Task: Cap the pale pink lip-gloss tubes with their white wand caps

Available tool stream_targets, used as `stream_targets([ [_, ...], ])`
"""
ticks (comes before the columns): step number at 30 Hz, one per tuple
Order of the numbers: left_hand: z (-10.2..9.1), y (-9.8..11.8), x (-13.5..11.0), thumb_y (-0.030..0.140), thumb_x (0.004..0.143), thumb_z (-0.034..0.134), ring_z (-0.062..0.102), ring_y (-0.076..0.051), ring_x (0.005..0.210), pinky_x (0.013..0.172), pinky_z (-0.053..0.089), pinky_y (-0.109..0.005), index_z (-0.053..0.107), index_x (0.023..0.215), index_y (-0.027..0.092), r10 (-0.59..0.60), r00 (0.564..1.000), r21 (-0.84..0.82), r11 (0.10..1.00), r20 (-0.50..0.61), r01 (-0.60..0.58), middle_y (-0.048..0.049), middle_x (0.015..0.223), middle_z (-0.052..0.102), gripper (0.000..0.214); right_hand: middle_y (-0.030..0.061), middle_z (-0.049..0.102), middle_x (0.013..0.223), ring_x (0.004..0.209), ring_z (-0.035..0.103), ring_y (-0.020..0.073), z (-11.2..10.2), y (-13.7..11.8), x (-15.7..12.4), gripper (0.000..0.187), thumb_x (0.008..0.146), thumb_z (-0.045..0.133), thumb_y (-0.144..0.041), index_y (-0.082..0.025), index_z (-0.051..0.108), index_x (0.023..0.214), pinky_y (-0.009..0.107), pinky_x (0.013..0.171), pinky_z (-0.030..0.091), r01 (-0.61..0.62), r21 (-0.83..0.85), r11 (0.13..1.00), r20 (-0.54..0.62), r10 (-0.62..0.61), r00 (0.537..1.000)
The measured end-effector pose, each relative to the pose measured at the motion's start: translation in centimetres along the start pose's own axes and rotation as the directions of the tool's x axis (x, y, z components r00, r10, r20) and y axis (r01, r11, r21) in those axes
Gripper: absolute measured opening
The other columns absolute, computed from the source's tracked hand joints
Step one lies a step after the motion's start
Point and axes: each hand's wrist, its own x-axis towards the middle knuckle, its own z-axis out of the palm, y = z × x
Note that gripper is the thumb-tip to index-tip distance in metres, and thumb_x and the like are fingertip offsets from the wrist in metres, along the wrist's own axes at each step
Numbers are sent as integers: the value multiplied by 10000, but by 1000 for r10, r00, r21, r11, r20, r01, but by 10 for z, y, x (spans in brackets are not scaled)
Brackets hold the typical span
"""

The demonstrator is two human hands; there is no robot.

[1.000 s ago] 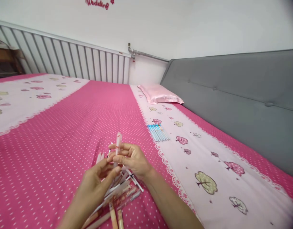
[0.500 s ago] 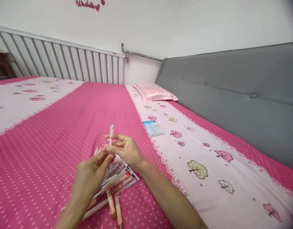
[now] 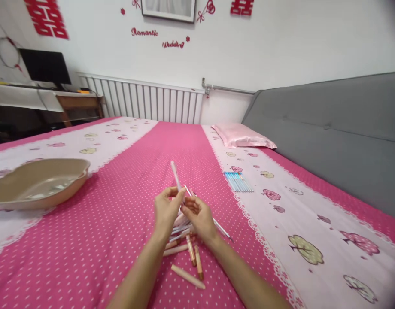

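A slim pink-and-white pen [image 3: 176, 175] stands tilted above the bed, pinched at its lower end between the left hand [image 3: 165, 210] and the right hand [image 3: 199, 216], seen from the head camera. Both hands are closed narrowly on the pen, fingertips meeting at the barrel, as if to steady one part while the other is worked; whether a cap is coming off or going on cannot be told. Directly beneath the hands lies a loose heap of pens [image 3: 184, 244], some peach-coloured, spilling toward the wrists on the pink dotted bedspread [image 3: 120, 206]. Beyond the right hand and off to its side, a neat row of blue pens [image 3: 238, 181] rests on the pale tree-printed strip. Well off to the left hand's side sits a shallow beige tray [image 3: 39, 184]. A pink pillow [image 3: 242, 135] lies far ahead by the grey headboard [image 3: 329, 137].
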Motion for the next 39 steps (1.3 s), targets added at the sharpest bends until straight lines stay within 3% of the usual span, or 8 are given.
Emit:
stream_targets([
  [4, 10, -2, -19, 497, 722, 585, 593, -151, 611, 591, 466, -261, 627, 766, 113, 43, 996, 68, 997, 77, -48, -51, 687, 645, 389, 73, 683, 890, 808, 649, 200, 8, 6, -26, 348, 741, 669, -412, -148, 610, 962, 321, 747, 502, 49, 63, 997, -78, -44, 996],
  [8, 8, -6, -46, 472, 709, 604, 610, -198, 702, 680, 491, -332, 627, 743, 131, 125, 978, 106, 984, 168, -144, -65, 729, 645, 343, 55, 686, 809, 711, 638, 201, -2, 2, -58, 334, 816, 568, -446, -154, 656, 954, 299, 643, 497, 61, -67, 996, -189, -72, 979],
  [11, -15, -16, -68, 461, 747, 569, 573, -250, 1016, 890, 450, -409, 617, 1006, 155, 350, 919, 246, 889, 180, -386, -109, 1060, 634, 404, 45, 682, 782, 687, 617, 200, -18, 0, -86, 347, 837, 528, -466, -170, 682, 929, 298, 634, 486, 52, -217, 975, -295, -116, 948],
  [14, -52, -30, -90, 456, 818, 465, 494, -265, 1155, 994, 381, -434, 558, 1141, 126, 436, 892, 451, 776, 121, -441, -146, 1213, 564, 471, 30, 648, 656, 548, 560, 181, -42, -2, -116, 428, 819, 517, -531, -158, 683, 947, 268, 503, 437, -86, -271, 959, -485, -58, 873],
  [19, -108, -45, -123, 460, 877, 278, 413, -255, 1246, 1060, 316, -415, 500, 1243, 94, 404, 914, 685, 658, 33, -315, -155, 1324, 483, 562, 81, 676, 727, 667, 602, 236, -100, -13, -165, 549, 795, 471, -608, -125, 686, 943, 300, 583, 441, -214, -502, 838, -589, -151, 794],
  [24, -126, -52, -143, 468, 874, 197, 296, -317, 1329, 1096, 233, -455, 446, 1297, 0, 215, 974, 858, 485, 69, -168, -222, 1408, 368, 678, 111, 666, 814, 753, 594, 231, -146, -19, -204, 519, 888, 303, -506, -143, 663, 793, 307, 684, 425, -342, -794, 502, -546, -341, 766],
  [27, -127, -55, -151, 476, 866, 218, 285, -322, 1337, 1111, 180, -462, 410, 1331, 8, 157, 978, 906, 379, 135, -186, -219, 1419, 358, 687, 108, 639, 798, 760, 561, 222, -149, -16, -212, 478, 918, 263, -411, -157, 626, 740, 307, 696, 403, -381, -855, 353, -502, -375, 779],
  [39, -129, -53, -159, 512, 866, 226, 293, -322, 1334, 1094, 194, -458, 365, 1366, 37, 152, 969, 922, 309, 193, -232, -212, 1413, 372, 704, 90, 616, 797, 772, 493, 210, -139, -11, -206, 373, 926, 339, -333, -155, 621, 760, 306, 728, 345, -430, -885, 180, -466, -387, 796],
])
